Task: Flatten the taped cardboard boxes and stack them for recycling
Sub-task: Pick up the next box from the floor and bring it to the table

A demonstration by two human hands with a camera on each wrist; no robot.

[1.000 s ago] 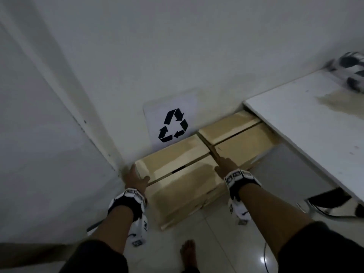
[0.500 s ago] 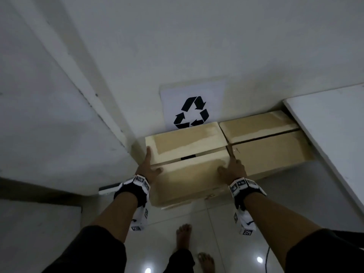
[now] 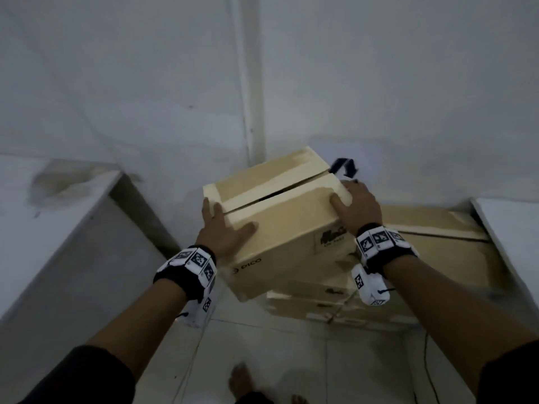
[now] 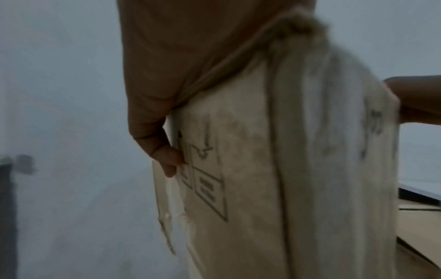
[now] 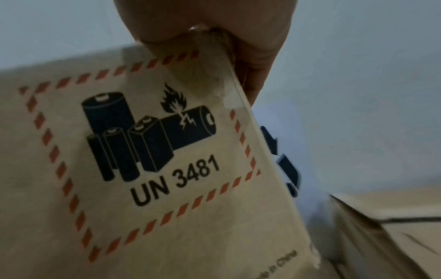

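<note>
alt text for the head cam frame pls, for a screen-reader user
Two hands hold a tilted cardboard box lifted off the floor: the left hand on its near left corner, the right hand over its far right corner. A second box sits behind it by the white wall, where a recycling sign peeks out.

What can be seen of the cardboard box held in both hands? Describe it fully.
The cardboard box is plain tan, closed, its top flaps meeting at a taped seam with a dark gap. A red-dashed battery label reading UN 3481 marks one side, and handling symbols mark another. It is tilted, raised above a second box. The left hand and right hand grip opposite top edges.
</note>
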